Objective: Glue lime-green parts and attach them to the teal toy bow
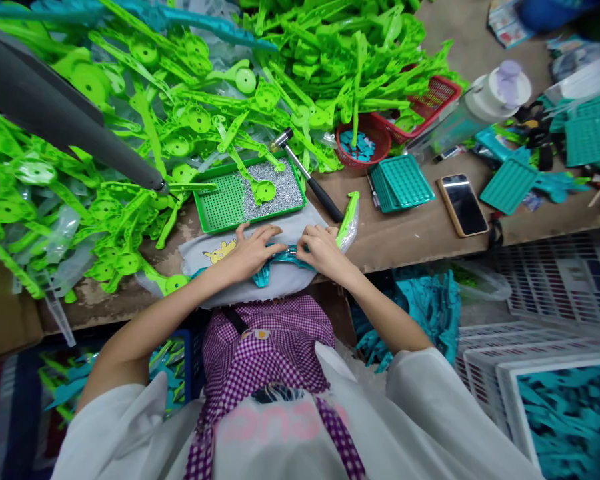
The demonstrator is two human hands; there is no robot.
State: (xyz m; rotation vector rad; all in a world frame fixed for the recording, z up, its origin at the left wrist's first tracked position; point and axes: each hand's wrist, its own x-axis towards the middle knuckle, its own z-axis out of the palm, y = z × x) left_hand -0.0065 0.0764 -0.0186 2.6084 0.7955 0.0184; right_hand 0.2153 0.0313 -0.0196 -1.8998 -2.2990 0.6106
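A teal plastic part [263, 275] lies on a grey cloth [280, 290] with a yellow cartoon print, at the table's front edge. My left hand [255, 252] holds the part down, its thumb along the teal edge and its fingers bent over it. My right hand [325, 252] is closed at the part's right portion, fingertips pinched beside a small shiny bit; what they hold is too small to make out. Just behind the hands sits a green tray [220, 200] with small metal pieces on its right side and a lime-green plastic part [265, 191] on top.
A hammer [313, 183] leans on the tray's right edge. Lime-green parts [195, 120] pile up behind and left. A red basket [364, 137] holds small teal pieces. Teal trays [403, 182], a phone [463, 205] and a bottle [473, 100] stand right. A dark pole [75, 100] slants in.
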